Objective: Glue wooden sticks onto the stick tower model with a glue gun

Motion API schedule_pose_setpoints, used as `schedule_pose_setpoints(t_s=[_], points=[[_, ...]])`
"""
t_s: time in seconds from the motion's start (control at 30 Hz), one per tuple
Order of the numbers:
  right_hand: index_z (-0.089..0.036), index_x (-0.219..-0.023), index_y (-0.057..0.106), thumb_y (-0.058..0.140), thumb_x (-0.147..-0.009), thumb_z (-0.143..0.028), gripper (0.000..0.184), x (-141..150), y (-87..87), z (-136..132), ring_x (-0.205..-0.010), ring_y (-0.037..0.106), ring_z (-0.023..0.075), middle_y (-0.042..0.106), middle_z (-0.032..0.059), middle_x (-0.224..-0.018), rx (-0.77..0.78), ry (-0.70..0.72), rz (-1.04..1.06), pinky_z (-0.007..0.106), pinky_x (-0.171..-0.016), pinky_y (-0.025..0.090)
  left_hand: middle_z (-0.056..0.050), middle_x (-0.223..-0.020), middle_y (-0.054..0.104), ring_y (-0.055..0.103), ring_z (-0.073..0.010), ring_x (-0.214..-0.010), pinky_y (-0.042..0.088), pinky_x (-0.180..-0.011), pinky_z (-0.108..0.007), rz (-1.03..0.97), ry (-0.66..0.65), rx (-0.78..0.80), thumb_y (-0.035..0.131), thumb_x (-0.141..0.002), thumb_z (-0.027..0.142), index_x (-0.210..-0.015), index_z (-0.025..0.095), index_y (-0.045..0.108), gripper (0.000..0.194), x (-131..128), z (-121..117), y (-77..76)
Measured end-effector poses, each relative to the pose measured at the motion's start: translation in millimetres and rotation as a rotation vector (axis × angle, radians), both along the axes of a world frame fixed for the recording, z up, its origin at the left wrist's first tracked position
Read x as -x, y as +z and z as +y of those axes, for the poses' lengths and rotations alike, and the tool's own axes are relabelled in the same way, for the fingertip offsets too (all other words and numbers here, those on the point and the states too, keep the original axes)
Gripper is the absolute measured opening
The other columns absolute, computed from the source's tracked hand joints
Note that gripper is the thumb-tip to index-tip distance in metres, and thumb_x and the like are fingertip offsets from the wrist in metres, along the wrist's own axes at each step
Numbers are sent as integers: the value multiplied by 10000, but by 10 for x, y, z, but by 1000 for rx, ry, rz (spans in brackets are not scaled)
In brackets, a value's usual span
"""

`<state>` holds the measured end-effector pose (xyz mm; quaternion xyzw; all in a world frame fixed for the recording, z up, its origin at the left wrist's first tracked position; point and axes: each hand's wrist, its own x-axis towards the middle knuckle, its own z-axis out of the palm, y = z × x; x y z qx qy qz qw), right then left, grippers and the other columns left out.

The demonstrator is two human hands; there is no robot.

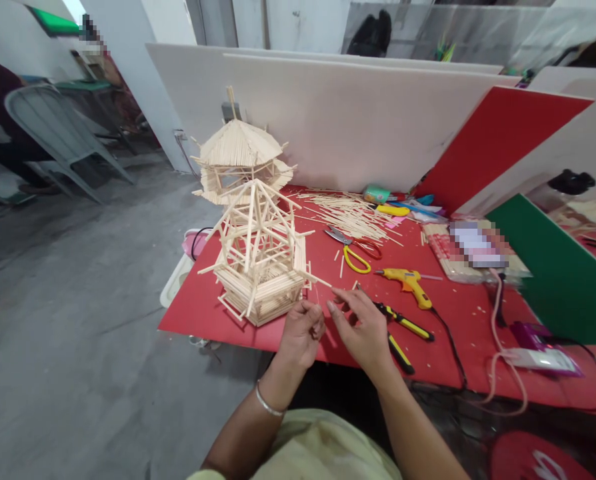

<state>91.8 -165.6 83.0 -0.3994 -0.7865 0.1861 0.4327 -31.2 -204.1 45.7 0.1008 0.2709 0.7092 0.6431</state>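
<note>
My left hand [302, 331] is at the table's front edge, fingertips pinched together. A fine pale strand seems to rise from them, too thin to name. Just to the right is my right hand [362, 327], its thumb and forefinger apart and nothing visible between them. Both hands are close to a pagoda-like frame of thin wooden sticks [255, 263], open at the top with slanted rafters. One long stick juts from it toward my right fingertips. Beyond my right hand lie yellow-and-black pliers [412, 325], partly hidden by that hand.
Behind the frame stands a roofed stick model [241, 150]. Loose sticks [353, 215], scissors [355, 253] and a yellow glue gun [407, 283] lie on the red tabletop [198, 313]. A phone [478, 243] rests on packed sticks at right. Cables trail over the front edge.
</note>
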Motion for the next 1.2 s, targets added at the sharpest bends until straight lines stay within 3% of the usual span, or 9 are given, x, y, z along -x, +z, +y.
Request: schedule_pose_setpoints(t_s=[0.17, 0.33, 0.47, 0.57, 0.67, 0.73, 0.9, 1.07, 1.2], points=[[-209, -1150, 717, 629, -974, -241, 199, -21, -39, -64, -815, 672, 166, 713, 56, -939, 28, 22, 18, 294, -711, 556, 20, -597, 625, 495, -43, -440, 276, -395, -139, 82, 8, 126, 930, -651, 486, -755, 145, 598, 487, 17, -58, 19], [-213, -1143, 725, 624, -974, -229, 198, -41, -3, -138, -840, 682, 174, 727, 62, -975, 14, 18, 32, 312, -747, 564, -23, -761, 740, 522, -37, -418, 306, -373, -137, 80, 19, 136, 980, -564, 407, -905, 137, 686, 525, 71, -86, 114], [-219, -1161, 725, 637, -966, -222, 213, -47, 24, -199, -819, 673, 162, 717, 50, -968, 13, 19, 41, 309, -763, 562, 48, -561, 607, 426, -26, -342, 280, -356, -142, 64, 45, 116, 953, -613, 469, -715, 156, 553, 518, 84, -106, 132], [-219, -1163, 727, 636, -967, -223, 216, -55, 18, -230, -816, 674, 157, 710, 45, -960, 29, 28, 47, 300, -754, 559, 93, -449, 408, 339, -24, -316, 231, -349, -149, 55, 74, 61, 813, -775, 588, -633, 175, 454, 566, 57, -128, 113], [-215, -1157, 729, 634, -971, -229, 209, -68, 4, -250, -812, 673, 157, 708, 47, -951, 31, 26, 48, 303, -757, 557, 85, -414, 323, 299, -34, -307, 182, -337, -168, 82, 53, 41, 688, -843, 680, -554, 184, 398, 643, 29, -148, 86], [-213, -1163, 726, 632, -974, -234, 212, -74, -3, -260, -812, 672, 158, 711, 52, -955, 32, 23, 54, 304, -749, 556, 78, -425, 363, 320, -33, -326, 193, -346, -162, 129, 40, 57, 728, -826, 650, -579, 165, 489, 594, 22, -161, 70], [-210, -1119, 743, 617, -991, -275, 191, -44, -11, -294, -837, 667, 164, 711, 65, -964, 58, 7, 45, 307, -749, 555, -1, -661, 667, 514, -48, -473, 354, -448, -150, 330, 96, 62, 888, -724, 410, -894, 138, 741, 352, 26, -206, 40], [-219, -1126, 770, 674, -955, -362, 243, 58, -15, -296, -843, 647, 171, 671, 54, -914, 135, 24, 48, 287, -697, 545, -32, -676, 707, 588, -110, -574, 481, -581, -220, 594, 175, 57, 838, -759, 368, -786, 148, 788, 227, 14, -244, 8], [-225, -986, 813, 648, -963, -344, 205, 138, 3, -227, -739, 626, 143, 635, 25, -806, 225, 93, 160, 243, -587, 502, -54, -764, 741, 642, -161, -709, 524, -708, -264, 810, 222, -1, 772, -827, 328, -811, 178, 812, 156, 27, -303, 63]])
